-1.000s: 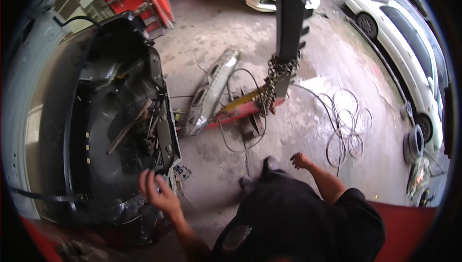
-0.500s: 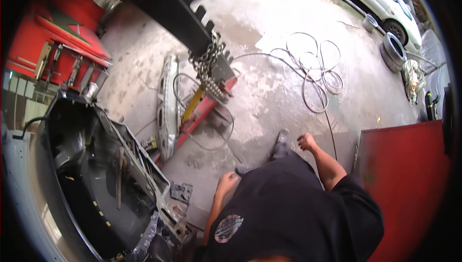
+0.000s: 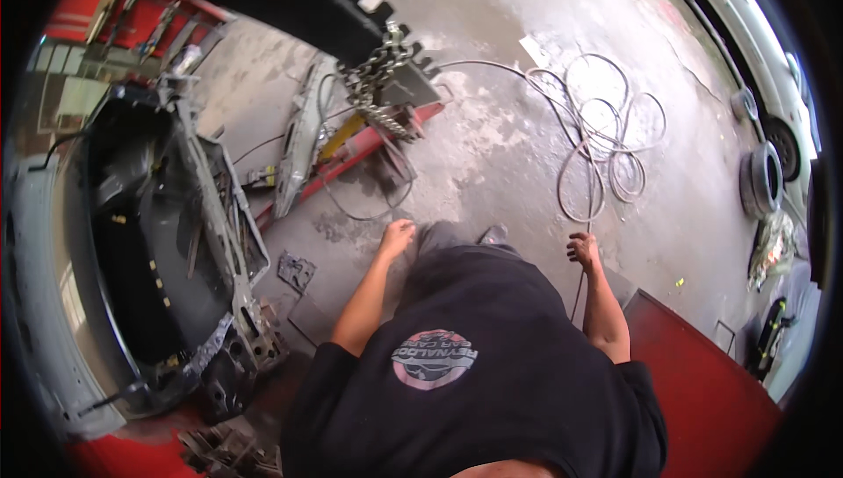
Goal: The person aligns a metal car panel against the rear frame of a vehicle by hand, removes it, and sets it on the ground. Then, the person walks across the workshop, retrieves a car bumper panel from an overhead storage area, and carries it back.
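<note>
My left hand hangs in front of my body on the left, fingers curled in loosely, and nothing shows in it. My right hand is held out on the right with its fingers bent but apart, holding nothing. Neither hand touches anything. Nearest to the left hand is a thin looped cable on the concrete floor, below a red and yellow metal arm. Beyond the right hand lies a coiled hose, one line of which runs back beneath that forearm.
On the left stands a stripped car body section. A black toothed beam with a chain reaches in from above. A long metal part leans there. A red panel is near right; tyres and a white car are farther right.
The view has turned and moved forward. My left hand has risen and reached forward, while my right hand has swung slightly outward with its fingers more spread.
</note>
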### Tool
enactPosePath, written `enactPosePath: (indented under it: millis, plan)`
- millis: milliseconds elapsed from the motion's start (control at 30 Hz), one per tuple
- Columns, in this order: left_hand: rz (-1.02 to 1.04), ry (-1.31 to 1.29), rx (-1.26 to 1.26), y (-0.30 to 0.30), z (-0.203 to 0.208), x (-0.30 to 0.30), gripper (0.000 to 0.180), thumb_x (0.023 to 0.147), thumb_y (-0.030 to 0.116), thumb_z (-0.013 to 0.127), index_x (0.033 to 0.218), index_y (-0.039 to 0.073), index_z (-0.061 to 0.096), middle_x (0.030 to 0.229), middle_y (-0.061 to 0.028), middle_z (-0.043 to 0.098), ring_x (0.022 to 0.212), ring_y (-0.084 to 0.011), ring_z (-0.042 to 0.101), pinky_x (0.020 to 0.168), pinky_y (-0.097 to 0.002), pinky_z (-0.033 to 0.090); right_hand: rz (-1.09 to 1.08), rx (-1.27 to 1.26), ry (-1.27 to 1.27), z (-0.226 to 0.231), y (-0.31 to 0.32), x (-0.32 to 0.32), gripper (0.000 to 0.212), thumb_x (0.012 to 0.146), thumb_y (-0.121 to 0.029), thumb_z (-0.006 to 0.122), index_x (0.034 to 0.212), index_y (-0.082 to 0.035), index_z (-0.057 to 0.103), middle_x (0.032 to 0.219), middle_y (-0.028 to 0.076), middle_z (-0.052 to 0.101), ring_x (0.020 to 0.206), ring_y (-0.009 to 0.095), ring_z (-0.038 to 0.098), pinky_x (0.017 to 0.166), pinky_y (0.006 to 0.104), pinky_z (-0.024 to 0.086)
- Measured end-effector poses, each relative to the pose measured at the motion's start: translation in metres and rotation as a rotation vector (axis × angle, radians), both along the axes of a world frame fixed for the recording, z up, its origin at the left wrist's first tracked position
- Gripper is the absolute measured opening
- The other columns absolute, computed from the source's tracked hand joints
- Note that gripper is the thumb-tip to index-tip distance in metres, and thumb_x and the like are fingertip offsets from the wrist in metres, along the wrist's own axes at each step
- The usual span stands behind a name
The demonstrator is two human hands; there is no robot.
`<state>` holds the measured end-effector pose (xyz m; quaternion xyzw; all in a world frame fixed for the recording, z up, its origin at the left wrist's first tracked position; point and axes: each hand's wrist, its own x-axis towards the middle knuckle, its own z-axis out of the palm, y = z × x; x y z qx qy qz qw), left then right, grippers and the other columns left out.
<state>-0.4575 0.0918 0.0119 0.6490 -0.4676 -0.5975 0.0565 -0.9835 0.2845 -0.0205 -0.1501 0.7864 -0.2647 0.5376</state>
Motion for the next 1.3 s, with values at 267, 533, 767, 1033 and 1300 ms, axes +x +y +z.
enactPosePath:
  millis: [267, 533, 767, 1033, 1300]
  plan:
    - [-0.246, 0.029, -0.105, -0.073, -0.043, -0.099, 0.031, 0.092, 0.015, 0.063, 0.117, 0.0, 0.069, 0.097, -0.0112, 0.073, 0.087, -0.017, 0.068, 0.075, -0.0313, 0.054, -0.062, -0.047, -0.017, -0.015, -0.1, -0.056, 0.032, 0.081, 0.001, 0.06, 0.112, 0.003, 0.068, 0.078, 0.016, 0.07, 0.061, 0.022, 0.068, 0.052, 0.0346, 0.056]
    - [-0.37, -0.235, 0.208, -0.205, -0.1, -0.13, 0.02, 0.084, 0.013, 0.055, 0.094, 0.001, 0.068, 0.075, -0.0159, 0.069, 0.049, -0.024, 0.063, 0.04, -0.039, 0.047, 0.051, -0.048, 0.069, -0.071, -0.145, -0.149, 0.031, 0.083, 0.002, 0.053, 0.11, 0.01, 0.066, 0.083, 0.028, 0.069, 0.062, 0.037, 0.069, 0.053, 0.0454, 0.058]
    - [-0.392, -0.102, 0.02, -0.435, -0.066, -0.297, 0.029, 0.092, 0.014, 0.056, 0.116, 0.005, 0.068, 0.084, -0.007, 0.069, 0.059, -0.0145, 0.061, 0.046, -0.0311, 0.049, -0.468, -0.101, -0.07, 0.016, -0.248, -0.208, 0.029, 0.082, 0.005, 0.063, 0.111, 0.007, 0.065, 0.083, 0.022, 0.071, 0.062, 0.032, 0.07, 0.051, 0.0403, 0.057]
    - [-0.375, 0.052, -0.248, -0.596, -0.049, -0.496, 0.033, 0.088, 0.021, 0.055, 0.113, 0.005, 0.071, 0.092, -0.014, 0.075, 0.084, -0.0252, 0.072, 0.078, -0.0366, 0.055, -0.232, 0.094, -0.118, -0.02, -0.384, -0.279, 0.031, 0.075, 0.0, 0.071, 0.105, 0.004, 0.071, 0.084, 0.019, 0.073, 0.063, 0.029, 0.072, 0.055, 0.0378, 0.059]
    - [-0.269, -0.195, 0.087, -0.65, -0.071, -0.497, 0.019, 0.088, 0.012, 0.056, 0.098, 0.006, 0.072, 0.077, -0.0099, 0.07, 0.058, -0.021, 0.066, 0.048, -0.0369, 0.05, -0.015, 0.098, -0.062, -0.056, -0.588, -0.493, 0.03, 0.08, -0.002, 0.065, 0.109, 0.0, 0.072, 0.09, 0.016, 0.074, 0.073, 0.023, 0.074, 0.06, 0.0338, 0.06]
